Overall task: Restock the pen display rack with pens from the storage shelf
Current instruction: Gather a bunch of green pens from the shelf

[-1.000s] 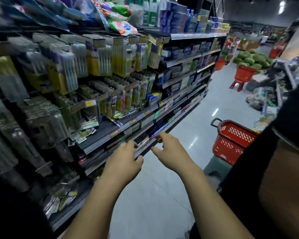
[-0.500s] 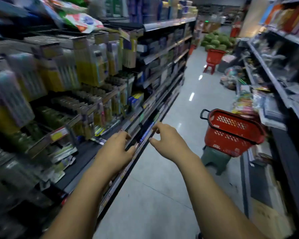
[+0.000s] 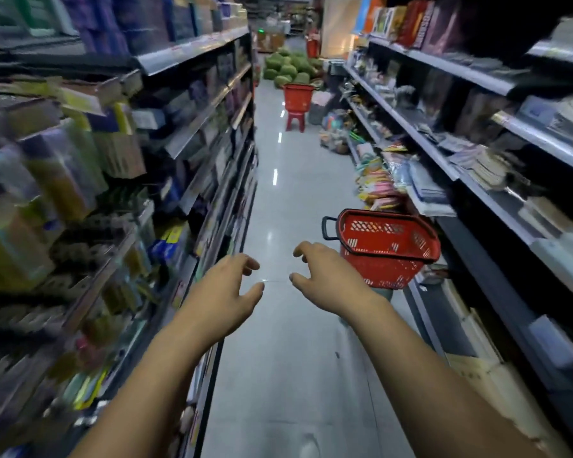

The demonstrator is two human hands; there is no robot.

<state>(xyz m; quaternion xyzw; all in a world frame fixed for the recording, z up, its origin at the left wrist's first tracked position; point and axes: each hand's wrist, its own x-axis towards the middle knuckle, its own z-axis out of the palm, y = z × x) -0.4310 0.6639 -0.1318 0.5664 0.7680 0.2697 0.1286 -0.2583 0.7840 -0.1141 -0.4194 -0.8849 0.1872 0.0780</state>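
My left hand, right hand both loose, empty. Rack blurred at left; I may grab wrong stock, or clip basket.

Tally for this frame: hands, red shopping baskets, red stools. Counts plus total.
Hands: 2, left hand and right hand, both holding nothing
Red baskets: 2, near basket and far basket
Red stools: 1, red stool under the far basket
Total: 5
Not counted: red shape at the aisle's end, too blurred to tell.
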